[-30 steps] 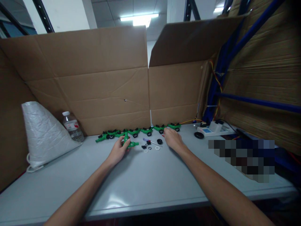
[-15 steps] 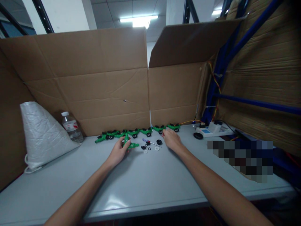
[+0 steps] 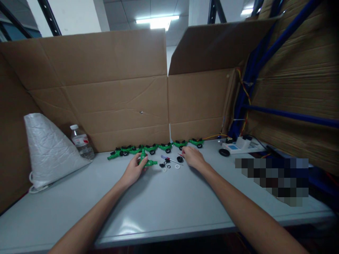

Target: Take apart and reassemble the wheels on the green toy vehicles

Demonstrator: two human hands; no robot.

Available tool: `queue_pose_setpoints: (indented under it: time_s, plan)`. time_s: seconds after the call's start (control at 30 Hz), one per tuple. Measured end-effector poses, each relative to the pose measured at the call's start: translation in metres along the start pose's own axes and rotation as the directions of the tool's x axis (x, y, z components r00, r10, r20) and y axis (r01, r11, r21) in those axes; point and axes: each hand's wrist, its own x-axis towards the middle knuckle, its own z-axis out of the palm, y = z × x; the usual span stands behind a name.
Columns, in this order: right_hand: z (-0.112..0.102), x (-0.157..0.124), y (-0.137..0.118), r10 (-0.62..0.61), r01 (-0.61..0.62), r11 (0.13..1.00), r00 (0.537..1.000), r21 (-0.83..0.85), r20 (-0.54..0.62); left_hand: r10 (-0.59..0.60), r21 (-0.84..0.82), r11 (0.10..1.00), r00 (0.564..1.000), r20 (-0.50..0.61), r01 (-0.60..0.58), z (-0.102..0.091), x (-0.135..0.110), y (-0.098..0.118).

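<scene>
My left hand (image 3: 134, 170) is closed round a green plastic branched fitting (image 3: 149, 163), held just above the table. My right hand (image 3: 192, 157) has its fingers pinched together low over the table; a bit of thin red shows at the fingertips, too small to name. Close to its left lie a black round cap (image 3: 179, 159) and a slim screwdriver (image 3: 172, 159) with a purplish handle. A white ring (image 3: 177, 167), a black ring (image 3: 168, 167) and a small black part (image 3: 162, 165) are spread between my hands.
Several green fittings with black parts (image 3: 165, 147) stand in a row along the cardboard wall (image 3: 127, 109). On the left are a silvery bag (image 3: 50, 151) and a water bottle (image 3: 81, 141). A power strip (image 3: 245, 145) and a black disc (image 3: 224, 152) lie at right.
My right hand has shifted very slightly left and down toward the black cap. My left hand keeps hold of the green fitting. The view has tilted a little.
</scene>
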Motion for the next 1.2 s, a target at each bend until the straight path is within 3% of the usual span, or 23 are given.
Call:
queue_pose_setpoints:
  time_s: [0.57, 1.2]
  plan:
    - [-0.01, -0.003, -0.002, -0.084, 0.084, 0.996, 0.996, -0.012, -0.006, 0.0, 0.005, 1.0, 1.0, -0.009, 0.0, -0.003, 0.003, -0.006]
    - [-0.007, -0.003, -0.002, -0.052, 0.053, 0.997, 0.999, -0.052, 0.009, 0.006, 0.039, 0.999, 1.0, 0.009, -0.006, -0.006, 0.006, -0.011]
